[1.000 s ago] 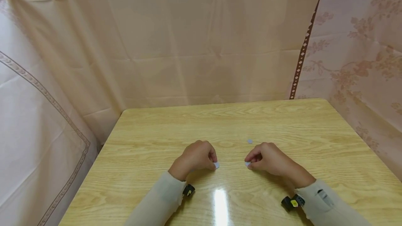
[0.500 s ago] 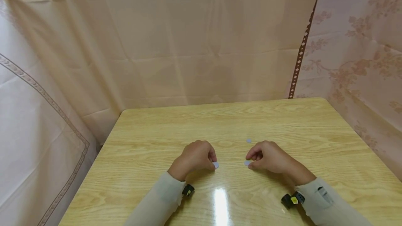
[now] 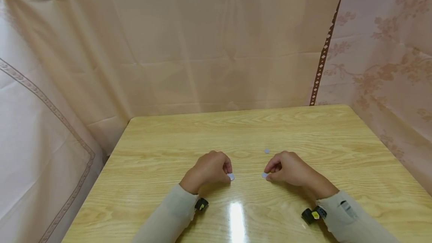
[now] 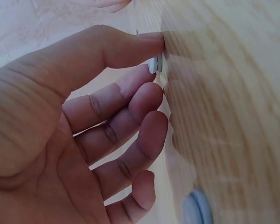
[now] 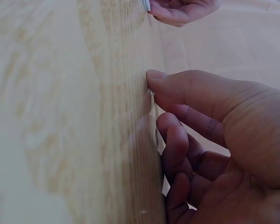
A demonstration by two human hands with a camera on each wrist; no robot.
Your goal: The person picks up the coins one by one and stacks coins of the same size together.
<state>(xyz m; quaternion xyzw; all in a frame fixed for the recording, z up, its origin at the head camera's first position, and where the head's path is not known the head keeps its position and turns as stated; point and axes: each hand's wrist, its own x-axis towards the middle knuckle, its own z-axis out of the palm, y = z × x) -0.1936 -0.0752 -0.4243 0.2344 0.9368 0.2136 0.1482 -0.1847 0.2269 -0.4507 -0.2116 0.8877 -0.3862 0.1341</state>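
Note:
Low over the tabletop, my left hand [image 3: 210,168] pinches a small white disc [image 3: 231,176] between thumb and fingertips. Its other fingers curl loosely in the left wrist view, where the disc [image 4: 152,64] shows edge-on. Across from it, my right hand [image 3: 291,170] pinches a second white disc [image 3: 264,175] at the table surface. The right wrist view mostly hides that disc behind the thumb and index finger. A third pale disc [image 3: 267,151] lies flat on the table beyond the right hand. The left wrist view shows another disc [image 4: 196,207] below the little finger; the head view does not show it.
The wood-grain table [image 3: 175,134] reaches back to a beige curtain [image 3: 216,48]. Patterned cloth [image 3: 388,48] hangs at the right and paler cloth [image 3: 44,141] at the left. A bright reflection falls on the tabletop between the forearms.

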